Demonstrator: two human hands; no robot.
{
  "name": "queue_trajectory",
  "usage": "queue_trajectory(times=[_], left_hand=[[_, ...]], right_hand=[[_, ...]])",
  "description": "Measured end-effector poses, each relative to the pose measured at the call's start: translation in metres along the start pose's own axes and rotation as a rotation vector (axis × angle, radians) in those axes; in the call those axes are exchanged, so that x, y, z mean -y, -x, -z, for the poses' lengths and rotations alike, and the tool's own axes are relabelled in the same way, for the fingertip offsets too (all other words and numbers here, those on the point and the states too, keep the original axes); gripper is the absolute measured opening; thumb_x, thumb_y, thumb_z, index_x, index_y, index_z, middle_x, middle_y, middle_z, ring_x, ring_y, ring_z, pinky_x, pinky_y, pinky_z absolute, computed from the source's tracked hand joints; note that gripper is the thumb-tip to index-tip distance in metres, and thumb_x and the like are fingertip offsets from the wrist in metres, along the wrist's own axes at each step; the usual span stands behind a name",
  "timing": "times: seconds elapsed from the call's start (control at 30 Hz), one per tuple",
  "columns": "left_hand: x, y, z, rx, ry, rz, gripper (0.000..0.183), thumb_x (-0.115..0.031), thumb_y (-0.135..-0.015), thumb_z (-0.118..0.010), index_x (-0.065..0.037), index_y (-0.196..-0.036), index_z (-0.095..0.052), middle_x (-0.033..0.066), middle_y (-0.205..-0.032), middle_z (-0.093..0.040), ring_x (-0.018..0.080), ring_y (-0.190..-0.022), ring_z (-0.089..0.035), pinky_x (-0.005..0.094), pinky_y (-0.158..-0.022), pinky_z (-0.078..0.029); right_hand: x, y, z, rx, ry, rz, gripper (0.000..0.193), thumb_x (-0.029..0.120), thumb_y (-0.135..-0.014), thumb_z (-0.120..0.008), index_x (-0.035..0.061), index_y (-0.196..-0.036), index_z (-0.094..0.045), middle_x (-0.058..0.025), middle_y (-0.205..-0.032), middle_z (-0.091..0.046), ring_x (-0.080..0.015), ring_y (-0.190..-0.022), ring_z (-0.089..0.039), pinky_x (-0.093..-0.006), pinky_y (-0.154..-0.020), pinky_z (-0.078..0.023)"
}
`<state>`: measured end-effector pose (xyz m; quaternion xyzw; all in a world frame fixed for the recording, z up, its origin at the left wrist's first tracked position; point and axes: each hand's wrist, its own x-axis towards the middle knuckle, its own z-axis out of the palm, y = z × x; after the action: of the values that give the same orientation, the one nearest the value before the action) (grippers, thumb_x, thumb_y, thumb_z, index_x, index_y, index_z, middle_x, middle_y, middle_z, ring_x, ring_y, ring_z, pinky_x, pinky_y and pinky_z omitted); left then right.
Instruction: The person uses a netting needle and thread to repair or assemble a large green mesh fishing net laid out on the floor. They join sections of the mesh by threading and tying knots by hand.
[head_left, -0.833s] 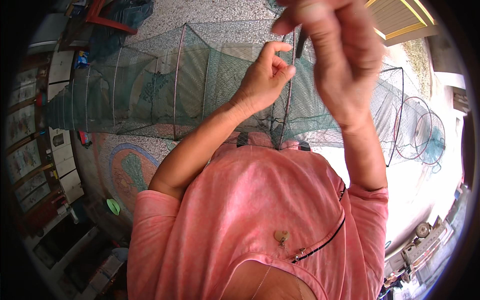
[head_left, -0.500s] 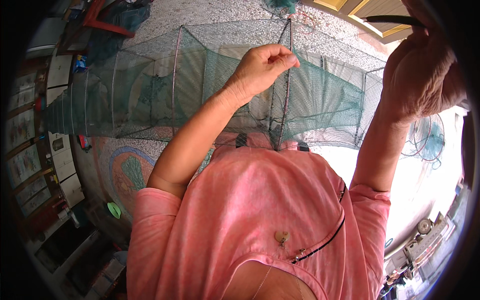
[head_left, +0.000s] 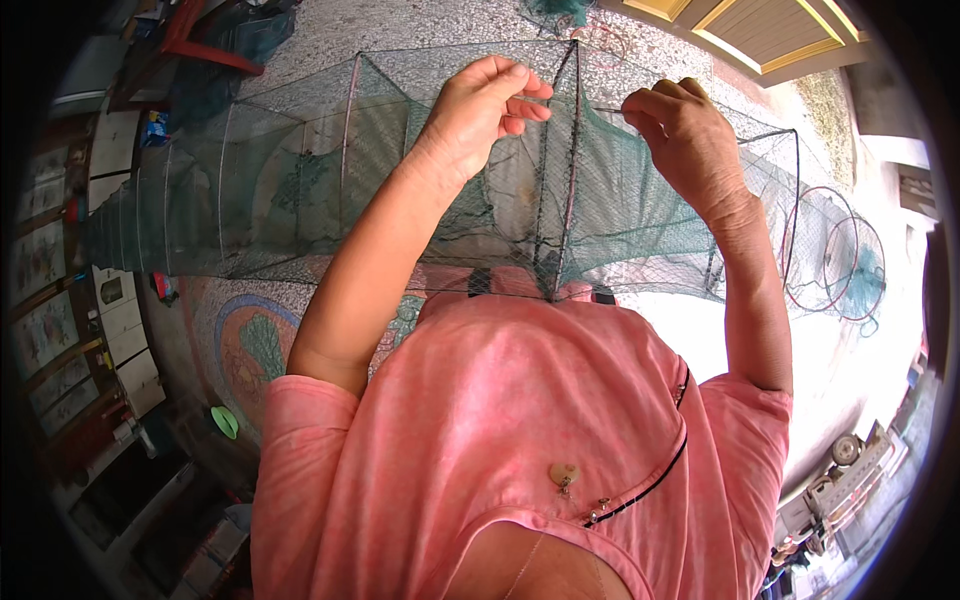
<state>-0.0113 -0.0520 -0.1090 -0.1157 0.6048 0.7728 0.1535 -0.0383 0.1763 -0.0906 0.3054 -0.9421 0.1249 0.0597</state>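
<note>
A long, framed fish trap of green netting point(head_left: 640, 240) stretches across in front of me, with dark rods point(head_left: 572, 170) holding its mesh apart. Above its middle, beside the dark upright rod, is my left hand point(head_left: 480, 110). Its thumb and fingers are parted, and I see nothing in them. My right hand point(head_left: 688, 140) is over the right part of the trap with its fingers pinched together. A dark, slim pointed tool point(head_left: 609, 108) sticks out a little from that pinch toward the left; most of it is hidden by the hand.
Red hoops with green netting point(head_left: 862, 280) lie to the right of the trap. A red frame point(head_left: 205, 50) stands at the far left, near bundled dark netting. Yellow-edged door panels point(head_left: 765, 40) are at the far right. A green item point(head_left: 225, 422) lies on the left.
My right hand has come down and left from the upper right, bringing the dark pointed tool to the net. My left hand has shifted slightly left and up, its fingers spreading from a pinch.
</note>
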Motion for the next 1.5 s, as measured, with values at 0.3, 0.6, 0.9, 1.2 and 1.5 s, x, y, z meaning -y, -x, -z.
queue_trajectory(times=[0.3,0.6,0.9,1.2,1.5], left_hand=[[0.022,0.001,-0.009,-0.005,-0.427,-0.158,0.016,-0.018,-0.094,-0.045,-0.007,-0.087,-0.054,0.0046,-0.098,-0.065,0.0041,-0.066,-0.050,0.0166,-0.054,-0.037],[0.026,-0.003,0.006,-0.177,0.058,-0.030,0.015,-0.014,-0.094,-0.044,-0.004,-0.087,-0.052,0.0084,-0.088,-0.060,0.0121,-0.069,-0.055,0.0218,-0.056,-0.041],[0.033,0.000,0.005,-0.117,0.087,-0.090,0.006,-0.010,-0.091,-0.046,-0.005,-0.088,-0.050,0.0037,-0.077,-0.058,0.0127,-0.068,-0.058,0.0253,-0.061,-0.046],[0.031,0.014,-0.031,0.134,-0.642,-0.412,0.015,-0.019,-0.088,-0.057,-0.011,-0.101,-0.059,-0.0006,-0.075,-0.050,0.0091,-0.068,-0.047,0.0239,-0.068,-0.042],[-0.003,0.010,0.000,0.142,-0.213,-0.064,0.014,-0.021,-0.088,-0.055,-0.009,-0.084,-0.061,-0.0034,-0.081,-0.059,0.0049,-0.074,-0.050,0.0226,-0.069,-0.041]], right_hand=[[-0.002,-0.003,-0.028,-0.052,-0.299,0.040,0.003,0.012,-0.078,-0.064,0.0102,-0.079,-0.064,-0.0030,-0.084,-0.059,-0.0236,-0.081,-0.057,-0.0336,-0.070,-0.049],[0.037,-0.021,-0.049,-0.199,-0.719,-0.092,0.014,0.011,-0.074,-0.071,0.0103,-0.086,-0.064,-0.0076,-0.085,-0.054,-0.0221,-0.073,-0.057,-0.0308,-0.064,-0.049],[0.068,-0.034,-0.033,-0.337,-0.430,0.156,0.012,0.014,-0.072,-0.069,0.0106,-0.081,-0.062,-0.0024,-0.076,-0.056,-0.0242,-0.074,-0.052,-0.0342,-0.067,-0.046],[0.051,-0.061,0.076,-0.826,-1.269,0.458,0.016,0.019,-0.095,-0.046,0.0031,-0.099,-0.045,-0.0012,-0.066,-0.049,-0.0074,-0.053,-0.049,-0.0197,-0.055,-0.049],[-0.051,0.005,0.111,0.341,-0.492,-0.255,0.014,0.015,-0.085,-0.059,0.0030,-0.087,-0.066,-0.0068,-0.072,-0.065,-0.0111,-0.059,-0.060,-0.0258,-0.051,-0.044]])
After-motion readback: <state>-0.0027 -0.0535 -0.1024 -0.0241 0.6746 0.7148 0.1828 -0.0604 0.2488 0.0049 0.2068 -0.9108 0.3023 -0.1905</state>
